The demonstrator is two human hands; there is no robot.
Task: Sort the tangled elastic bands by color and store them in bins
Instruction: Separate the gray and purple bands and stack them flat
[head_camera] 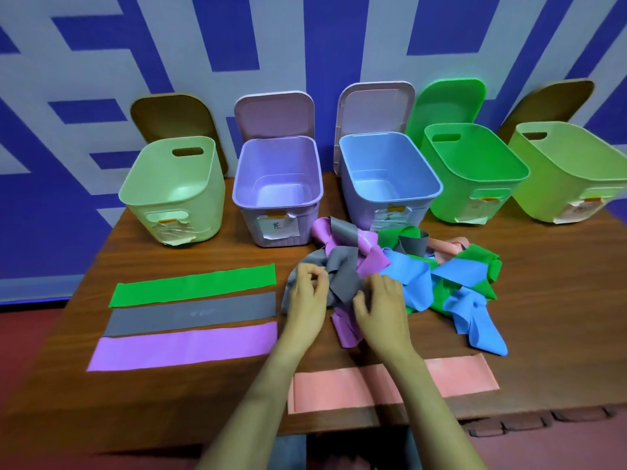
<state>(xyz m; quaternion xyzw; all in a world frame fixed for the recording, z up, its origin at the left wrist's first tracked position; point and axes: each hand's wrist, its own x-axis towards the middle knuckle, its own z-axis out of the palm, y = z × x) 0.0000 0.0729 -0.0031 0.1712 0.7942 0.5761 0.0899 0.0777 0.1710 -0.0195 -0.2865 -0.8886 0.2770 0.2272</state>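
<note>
Two hands share the grey band point(342, 278) at the left edge of the tangle point(419, 281): our left hand point(307, 295) pinches it, our right hand point(381, 305) grips beside; the rest runs rightward.

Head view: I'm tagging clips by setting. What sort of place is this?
Likely a staged indoor work area, not a home: a wooden table against a blue-patterned wall, with labelled bins lined up along it.

Brown wood-grain table point(169, 401) under the left hand point(305, 300) and right hand point(383, 307); beyond them, a wall point(101, 45) of blue and grey blocks; red floor point(20, 351) far out past the left hand.
</note>
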